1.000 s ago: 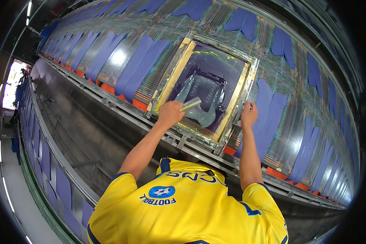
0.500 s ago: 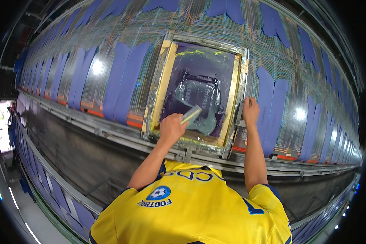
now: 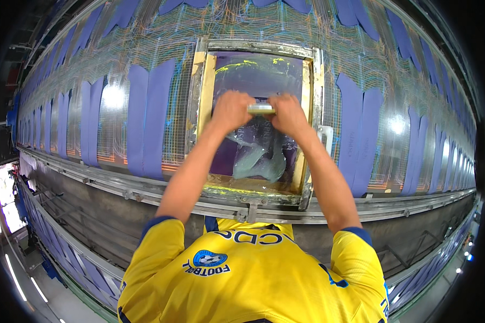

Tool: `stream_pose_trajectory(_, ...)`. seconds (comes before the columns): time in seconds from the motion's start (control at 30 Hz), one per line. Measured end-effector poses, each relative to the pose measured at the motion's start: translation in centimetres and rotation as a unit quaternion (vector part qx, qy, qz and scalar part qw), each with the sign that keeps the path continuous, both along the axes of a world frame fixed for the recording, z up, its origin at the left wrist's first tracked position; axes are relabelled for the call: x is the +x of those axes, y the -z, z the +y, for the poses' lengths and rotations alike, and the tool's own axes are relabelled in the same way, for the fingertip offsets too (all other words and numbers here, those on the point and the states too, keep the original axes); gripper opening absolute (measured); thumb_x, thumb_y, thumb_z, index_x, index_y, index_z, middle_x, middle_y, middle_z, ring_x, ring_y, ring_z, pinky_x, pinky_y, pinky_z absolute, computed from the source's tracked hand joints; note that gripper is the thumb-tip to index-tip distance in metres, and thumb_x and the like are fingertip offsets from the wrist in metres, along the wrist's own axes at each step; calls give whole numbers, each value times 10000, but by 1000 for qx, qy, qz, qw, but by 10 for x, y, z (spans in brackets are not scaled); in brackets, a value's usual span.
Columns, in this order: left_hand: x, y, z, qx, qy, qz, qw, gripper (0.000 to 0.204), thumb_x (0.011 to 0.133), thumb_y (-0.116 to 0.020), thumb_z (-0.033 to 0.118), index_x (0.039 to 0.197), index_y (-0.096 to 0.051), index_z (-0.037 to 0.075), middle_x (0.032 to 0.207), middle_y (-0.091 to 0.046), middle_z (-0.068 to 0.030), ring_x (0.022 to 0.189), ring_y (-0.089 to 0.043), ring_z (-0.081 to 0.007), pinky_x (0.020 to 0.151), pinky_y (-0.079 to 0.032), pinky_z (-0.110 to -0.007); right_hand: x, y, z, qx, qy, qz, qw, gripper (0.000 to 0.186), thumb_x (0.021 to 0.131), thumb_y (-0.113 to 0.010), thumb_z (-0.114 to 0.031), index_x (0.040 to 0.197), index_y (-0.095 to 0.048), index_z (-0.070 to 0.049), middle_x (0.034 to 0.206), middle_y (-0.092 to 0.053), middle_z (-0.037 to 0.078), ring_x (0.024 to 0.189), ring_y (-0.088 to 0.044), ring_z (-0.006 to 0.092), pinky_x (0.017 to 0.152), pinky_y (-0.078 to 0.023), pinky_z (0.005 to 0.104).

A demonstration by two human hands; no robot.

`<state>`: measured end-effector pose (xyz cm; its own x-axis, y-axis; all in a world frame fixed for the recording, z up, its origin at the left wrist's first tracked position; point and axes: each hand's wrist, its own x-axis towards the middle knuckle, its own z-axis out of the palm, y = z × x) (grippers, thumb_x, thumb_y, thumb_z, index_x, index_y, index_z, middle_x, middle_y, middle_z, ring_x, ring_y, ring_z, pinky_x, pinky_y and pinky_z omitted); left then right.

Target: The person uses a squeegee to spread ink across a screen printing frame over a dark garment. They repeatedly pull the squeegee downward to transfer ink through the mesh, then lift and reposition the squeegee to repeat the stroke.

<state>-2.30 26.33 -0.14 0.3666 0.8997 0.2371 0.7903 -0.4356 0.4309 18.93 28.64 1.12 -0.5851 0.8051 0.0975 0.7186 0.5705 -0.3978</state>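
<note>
A squeegee (image 3: pixel 261 109) with a pale metal bar lies crosswise over a printing screen (image 3: pixel 257 75), with my left hand (image 3: pixel 233 109) gripping its left end and my right hand (image 3: pixel 286 112) its right end. The screen has a wooden inner edge, a metal frame (image 3: pixel 253 46) and dark purple mesh with yellow smears. Glossy grey-green paste (image 3: pixel 261 161) is spread over the screen's lower middle, below the squeegee, across pale lettering. The squeegee's blade is hidden by my hands and the bar.
Rows of blue-purple cut fabric pieces (image 3: pixel 355 134) lie both sides of the screen on a long table covered in coloured lines. A metal rail (image 3: pixel 134 175) runs along its near edge. Behind me, another long rack (image 3: pixel 75 245) holds more such pieces.
My right hand has left the right side of the frame and joined my left on the squeegee. Both hands and the squeegee have moved up the screen. The view has straightened.
</note>
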Motion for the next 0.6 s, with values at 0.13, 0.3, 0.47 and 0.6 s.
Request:
stream_pose_trajectory(0.13, 20, -3, -135, -66, 8, -14, 998, 241, 635, -818, 133, 850, -708, 127, 850, -688, -50, 811, -659, -247, 747, -493, -392, 23, -1, -128, -17, -37, -45, 998, 289, 633, -757, -68, 893, -633, -70, 911, -662, 117, 948, -628, 297, 941, -456, 418)
stream_pose_trajectory(0.3, 16, -17, -99, -110, 35, 26, 993, 261, 666, -832, 171, 895, -712, 130, 854, -687, -43, 854, -671, -241, 811, -497, -391, 22, -14, -97, -67, -54, -91, 992, 284, 712, -792, -160, 934, -633, -81, 885, -669, 102, 931, -633, 278, 866, -469, 420)
stream_pose_trajectory(0.47, 10, -12, 31, -22, 33, 18, 999, 156, 701, -789, 229, 778, -694, 132, 794, -712, -85, 777, -658, -301, 750, -428, -423, 14, -15, 31, -64, -5, -52, 997, 257, 772, -815, -244, 893, -671, -68, 798, -687, 200, 809, -673, 408, 732, -535, 508)
stream_pose_trajectory(0.6, 17, 1, 5, 21, 1, -9, 1000, 140, 698, -769, 217, 737, -664, 133, 744, -669, -87, 757, -648, -317, 748, -425, -441, 18, 3, 5, 4, -1, 19, 1000, 237, 742, -800, -159, 879, -637, -52, 797, -677, 213, 781, -655, 428, 714, -521, 516)
